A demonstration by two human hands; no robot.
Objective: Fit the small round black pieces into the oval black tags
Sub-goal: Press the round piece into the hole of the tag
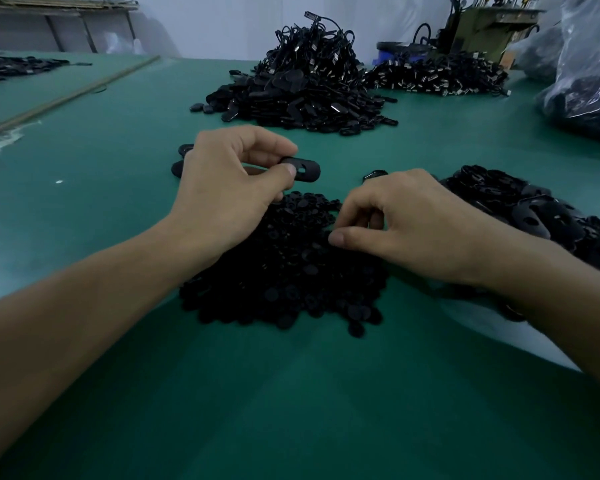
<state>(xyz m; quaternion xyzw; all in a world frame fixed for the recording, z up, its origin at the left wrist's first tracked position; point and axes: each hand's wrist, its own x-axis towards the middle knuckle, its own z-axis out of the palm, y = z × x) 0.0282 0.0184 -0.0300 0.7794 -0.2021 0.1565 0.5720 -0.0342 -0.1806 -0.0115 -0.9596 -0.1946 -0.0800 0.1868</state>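
left grip point(229, 183) clamped on oval tag point(303, 170), right grip point(413, 223) curled over round pieces point(284, 271), cannot tell if holding one

Round pieces point(284, 271) heaped mid-surface point(118, 209), near the front edge — oval tags point(534, 209) heaped just right of them. Toward the far edge, a bigger heap point(302, 95), seemingly tags with cords; a bag point(586, 81) at the right edge.

Broad green-topped table point(84, 202) under dim bluish light, pale wall point(222, 26) behind, olive-green machine point(489, 29) far right
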